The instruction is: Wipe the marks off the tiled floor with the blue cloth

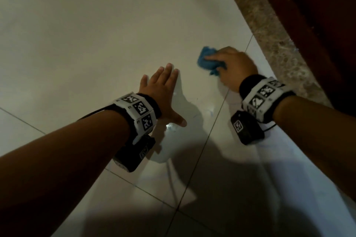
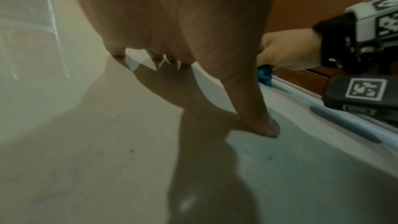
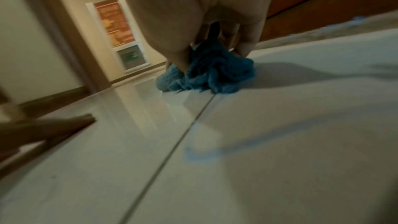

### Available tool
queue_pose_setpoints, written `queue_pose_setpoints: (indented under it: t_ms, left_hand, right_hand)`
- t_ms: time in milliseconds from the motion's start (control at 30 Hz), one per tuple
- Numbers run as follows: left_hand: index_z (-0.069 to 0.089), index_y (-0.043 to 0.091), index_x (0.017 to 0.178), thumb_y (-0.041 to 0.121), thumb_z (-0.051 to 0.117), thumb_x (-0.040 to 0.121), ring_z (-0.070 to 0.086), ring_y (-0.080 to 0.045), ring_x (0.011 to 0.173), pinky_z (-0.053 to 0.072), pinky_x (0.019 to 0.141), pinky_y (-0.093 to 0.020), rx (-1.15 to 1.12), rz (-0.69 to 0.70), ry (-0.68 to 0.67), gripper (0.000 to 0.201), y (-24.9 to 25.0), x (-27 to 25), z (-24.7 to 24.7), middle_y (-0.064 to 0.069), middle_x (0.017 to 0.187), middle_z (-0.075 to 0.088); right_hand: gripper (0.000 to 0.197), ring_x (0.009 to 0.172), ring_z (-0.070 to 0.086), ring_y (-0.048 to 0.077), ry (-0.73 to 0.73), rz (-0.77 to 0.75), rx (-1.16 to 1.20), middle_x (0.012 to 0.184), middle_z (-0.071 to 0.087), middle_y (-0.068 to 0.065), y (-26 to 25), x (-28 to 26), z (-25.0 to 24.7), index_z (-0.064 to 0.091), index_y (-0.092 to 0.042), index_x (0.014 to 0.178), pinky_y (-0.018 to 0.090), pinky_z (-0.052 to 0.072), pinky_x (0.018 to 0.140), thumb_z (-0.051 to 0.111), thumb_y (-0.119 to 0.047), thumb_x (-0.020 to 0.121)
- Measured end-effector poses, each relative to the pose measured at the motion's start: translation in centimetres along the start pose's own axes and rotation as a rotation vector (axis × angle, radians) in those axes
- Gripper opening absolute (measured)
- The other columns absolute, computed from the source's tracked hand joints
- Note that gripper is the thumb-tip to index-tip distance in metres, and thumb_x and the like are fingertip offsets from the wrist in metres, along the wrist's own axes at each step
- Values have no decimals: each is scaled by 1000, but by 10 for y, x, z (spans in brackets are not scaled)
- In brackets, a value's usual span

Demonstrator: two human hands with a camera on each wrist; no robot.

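A crumpled blue cloth point(image 1: 207, 59) point(image 3: 213, 76) point(image 2: 265, 77) lies bunched on the glossy pale tiled floor point(image 1: 86, 34). My right hand point(image 1: 233, 68) point(image 3: 215, 37) grips it from above, fingers curled round the cloth, and presses it onto the tile near the stone border. My left hand point(image 1: 163, 90) point(image 2: 172, 40) lies flat on the floor left of the cloth, fingers straight and spread, thumb point(image 2: 262, 122) stretched out. A faint blue smear point(image 3: 247, 142) marks the tile nearer me than the cloth, right of a grout line point(image 3: 172, 146). A small blue mark point(image 1: 210, 112) shows between my wrists.
A speckled stone border strip point(image 1: 269, 30) runs diagonally on the right, with dark red-brown wood point(image 1: 317, 15) beyond it. A grout line point(image 1: 212, 121) crosses between my arms. In the right wrist view a doorway and wall point(image 3: 120, 40) stand far off.
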State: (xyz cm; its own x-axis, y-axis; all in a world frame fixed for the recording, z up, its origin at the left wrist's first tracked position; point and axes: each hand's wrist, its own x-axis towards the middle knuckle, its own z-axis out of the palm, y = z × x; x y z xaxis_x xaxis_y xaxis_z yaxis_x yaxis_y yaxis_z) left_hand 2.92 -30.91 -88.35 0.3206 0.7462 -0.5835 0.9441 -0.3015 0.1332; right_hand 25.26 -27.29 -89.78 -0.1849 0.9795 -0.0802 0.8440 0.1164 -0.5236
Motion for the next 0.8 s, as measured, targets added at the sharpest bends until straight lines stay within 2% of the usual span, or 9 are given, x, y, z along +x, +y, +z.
queue_pose_setpoints:
  t_ms: [67, 133, 233, 333, 400, 500, 633, 733, 800]
  left_hand:
    - [-24, 20, 149, 81, 70, 53, -18, -21, 147, -2, 117, -50, 1, -2, -6, 147, 0, -1, -1, 1, 157, -29]
    - [-24, 20, 149, 80, 70, 53, -18, -21, 147, -2, 118, -50, 2, -9, -10, 147, 2, 0, -3, 1, 157, -29]
    - [-26, 20, 148, 81, 71, 53, -17, -22, 147, 0, 118, -51, 15, -23, -26, 149, 5, 0, -5, 0, 157, -29]
    - [-24, 20, 149, 79, 71, 55, -17, -21, 147, 0, 117, -50, 8, -18, -27, 146, 4, -3, -4, 1, 157, -28]
    - [-23, 20, 149, 78, 71, 56, -16, -20, 147, 0, 117, -50, -2, -16, -14, 145, 3, -4, -3, 2, 157, -27]
    - [-23, 19, 149, 79, 71, 55, -16, -20, 147, 0, 117, -50, 1, -20, -12, 146, 2, -4, -1, 2, 157, -27]
    - [-23, 18, 149, 79, 71, 55, -16, -22, 147, 0, 117, -51, 2, -25, -19, 147, 4, -3, -3, 1, 157, -27]
    - [-23, 18, 149, 78, 71, 56, -15, -22, 147, 1, 118, -51, 14, -27, -24, 145, 5, -4, -4, 1, 157, -27]
    - [-23, 18, 149, 78, 70, 57, -15, -22, 147, 1, 118, -51, 13, -24, -22, 144, 5, -5, -4, 0, 158, -26]
  right_hand:
    - [39, 114, 50, 27, 84, 93, 82, 124, 52, 8, 5, 0, -2, 62, -17, 121, 1, 28, 90, 51, 1, 88]
    - [36, 109, 50, 24, 54, 49, 98, 119, 53, 3, -10, -13, 10, 64, -20, 116, 3, 31, 87, 54, -2, 87]
    - [41, 101, 47, 24, -69, -154, -67, 121, 55, -4, -40, -36, 28, 62, -35, 117, 27, 38, 92, 55, -9, 86]
    - [43, 107, 52, 31, -104, -194, -40, 125, 56, 4, -22, -23, 13, 63, -30, 119, 38, 40, 100, 56, -6, 83]
    - [44, 113, 52, 34, -4, -46, -39, 127, 54, 13, 14, -6, -6, 62, -20, 121, 35, 38, 104, 54, 1, 83]
    - [43, 115, 51, 36, 90, 191, -62, 130, 52, 16, 49, 1, -24, 58, -18, 125, 35, 39, 104, 52, 0, 87]
    - [42, 106, 52, 28, 70, 58, 13, 121, 55, 10, 2, -31, 6, 64, -21, 119, 15, 33, 92, 53, 1, 85]
    - [43, 101, 51, 25, -41, -108, -14, 118, 57, 2, -22, -44, 14, 64, -29, 117, 26, 39, 90, 55, -2, 85]
    - [42, 107, 53, 28, -27, -81, 10, 121, 57, 9, -2, -31, 3, 64, -21, 118, 26, 39, 96, 54, 2, 84]
